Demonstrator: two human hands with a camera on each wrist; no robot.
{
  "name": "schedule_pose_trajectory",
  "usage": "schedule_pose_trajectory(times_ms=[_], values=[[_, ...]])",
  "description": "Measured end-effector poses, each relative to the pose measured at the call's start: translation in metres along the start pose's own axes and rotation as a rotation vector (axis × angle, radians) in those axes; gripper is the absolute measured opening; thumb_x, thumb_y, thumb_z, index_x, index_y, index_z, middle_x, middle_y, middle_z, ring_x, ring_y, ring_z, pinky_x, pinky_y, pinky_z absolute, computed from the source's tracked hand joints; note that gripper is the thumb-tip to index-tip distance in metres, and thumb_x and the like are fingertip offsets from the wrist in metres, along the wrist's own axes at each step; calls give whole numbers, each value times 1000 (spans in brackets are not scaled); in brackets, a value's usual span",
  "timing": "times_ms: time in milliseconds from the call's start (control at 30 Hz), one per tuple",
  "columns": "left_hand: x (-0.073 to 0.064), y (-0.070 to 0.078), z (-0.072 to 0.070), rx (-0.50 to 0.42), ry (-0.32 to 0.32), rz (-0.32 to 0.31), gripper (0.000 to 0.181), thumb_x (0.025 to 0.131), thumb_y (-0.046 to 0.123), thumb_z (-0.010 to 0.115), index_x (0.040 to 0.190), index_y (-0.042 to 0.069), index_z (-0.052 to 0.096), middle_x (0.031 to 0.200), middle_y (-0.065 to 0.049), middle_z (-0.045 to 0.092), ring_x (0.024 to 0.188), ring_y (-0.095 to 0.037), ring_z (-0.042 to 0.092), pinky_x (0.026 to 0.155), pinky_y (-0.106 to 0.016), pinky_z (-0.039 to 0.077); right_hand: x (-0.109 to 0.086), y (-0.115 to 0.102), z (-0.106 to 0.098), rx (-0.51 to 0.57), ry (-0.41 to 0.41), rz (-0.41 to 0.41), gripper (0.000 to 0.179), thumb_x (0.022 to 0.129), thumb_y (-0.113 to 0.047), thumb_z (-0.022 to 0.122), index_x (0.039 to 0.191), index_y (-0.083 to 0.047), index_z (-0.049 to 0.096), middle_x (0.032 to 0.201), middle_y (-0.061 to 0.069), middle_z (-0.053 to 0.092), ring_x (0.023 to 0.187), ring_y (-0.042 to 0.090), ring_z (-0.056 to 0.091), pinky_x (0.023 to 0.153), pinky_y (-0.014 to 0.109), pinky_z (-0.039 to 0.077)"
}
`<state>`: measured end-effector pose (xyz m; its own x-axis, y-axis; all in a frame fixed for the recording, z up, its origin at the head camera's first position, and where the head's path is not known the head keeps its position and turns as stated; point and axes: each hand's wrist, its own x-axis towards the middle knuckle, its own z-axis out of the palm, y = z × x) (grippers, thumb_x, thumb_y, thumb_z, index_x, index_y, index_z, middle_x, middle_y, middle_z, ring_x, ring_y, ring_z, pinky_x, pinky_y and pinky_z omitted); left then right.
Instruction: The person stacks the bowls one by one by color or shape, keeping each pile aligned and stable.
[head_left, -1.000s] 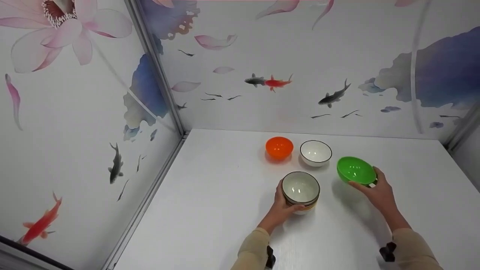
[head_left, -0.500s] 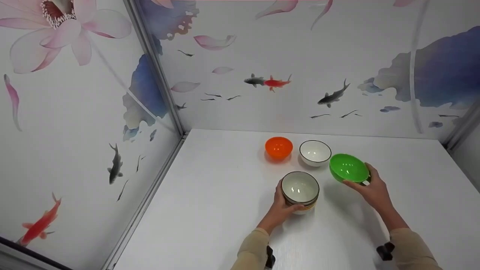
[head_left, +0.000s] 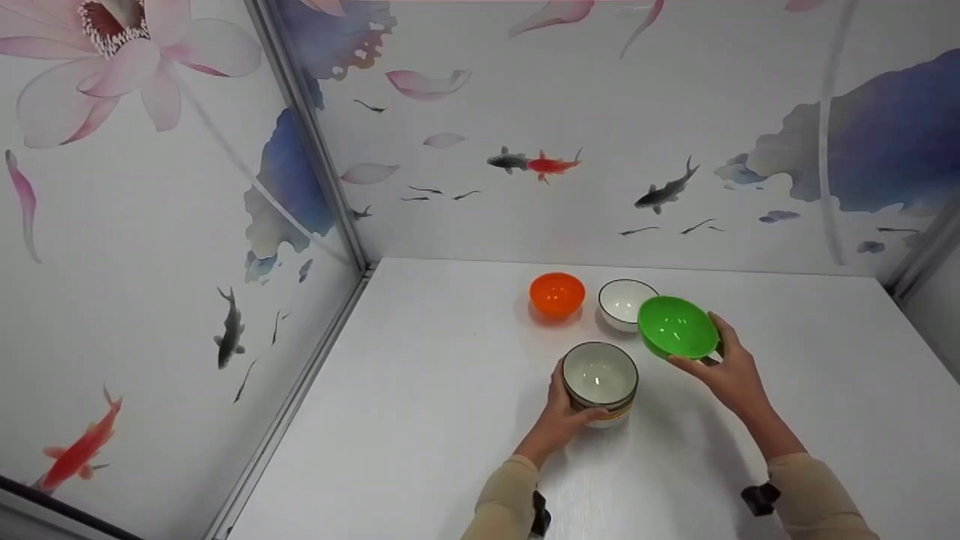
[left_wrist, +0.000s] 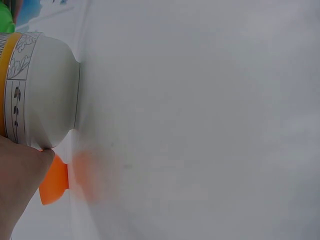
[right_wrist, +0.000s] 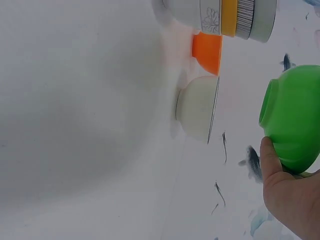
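Note:
My left hand (head_left: 559,412) grips a stack of nested bowls (head_left: 600,373) from its left side, thumb across the front. The top bowl is white inside with a dark rim; in the left wrist view the stack (left_wrist: 47,92) shows a yellow band and drawn leaf patterns. A green bowl (head_left: 677,328) is held up in my right hand (head_left: 731,375), which pinches its right side. In the right wrist view the green bowl (right_wrist: 295,117) is well above the table, and its foot shows. It overlaps the white bowl behind it in the head view.
An orange bowl (head_left: 556,295) and a white bowl with a dark rim (head_left: 624,304) stand at the back of the white table (head_left: 420,390). Printed wall panels (head_left: 450,225) with fish and petals bound the table at the back and left.
My right hand has carried the green bowl left and slightly farther back and up, toward the stack; it now partly covers the white bowl. The left hand and the stack stay in place.

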<state>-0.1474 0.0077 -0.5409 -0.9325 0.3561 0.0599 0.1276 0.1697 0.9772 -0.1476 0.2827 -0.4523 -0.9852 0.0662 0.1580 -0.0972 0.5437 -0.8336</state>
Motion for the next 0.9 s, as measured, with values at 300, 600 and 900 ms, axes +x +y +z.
schedule_pose_trajectory(times_ms=[300, 600, 900], values=[[-1, 1, 0, 14, 3, 15, 116, 82, 49, 78, 159, 11, 0, 162, -14, 17, 149, -29, 23, 124, -49, 25, -5, -16, 15, 32, -11, -64, 102, 84, -28, 81, 156, 4, 17, 155, 30, 32, 141, 51, 37, 106, 58, 43], [-1, 0, -2, 15, 13, 3, 114, 84, 46, 77, 159, 12, -1, 162, -15, 17, 150, -30, 22, 123, -50, 25, -6, -27, 36, 37, -65, -109, 102, 83, -27, 82, 156, 2, 18, 155, 29, 35, 140, 49, 41, 105, 59, 46], [-1, 1, 0, 5, 6, 19, 112, 85, 43, 77, 159, 13, -1, 162, -14, 17, 150, -30, 23, 123, -49, 25, -11, -25, 55, 32, -90, -161, 103, 78, -24, 86, 155, 3, 24, 153, 27, 40, 137, 46, 45, 105, 59, 46]])
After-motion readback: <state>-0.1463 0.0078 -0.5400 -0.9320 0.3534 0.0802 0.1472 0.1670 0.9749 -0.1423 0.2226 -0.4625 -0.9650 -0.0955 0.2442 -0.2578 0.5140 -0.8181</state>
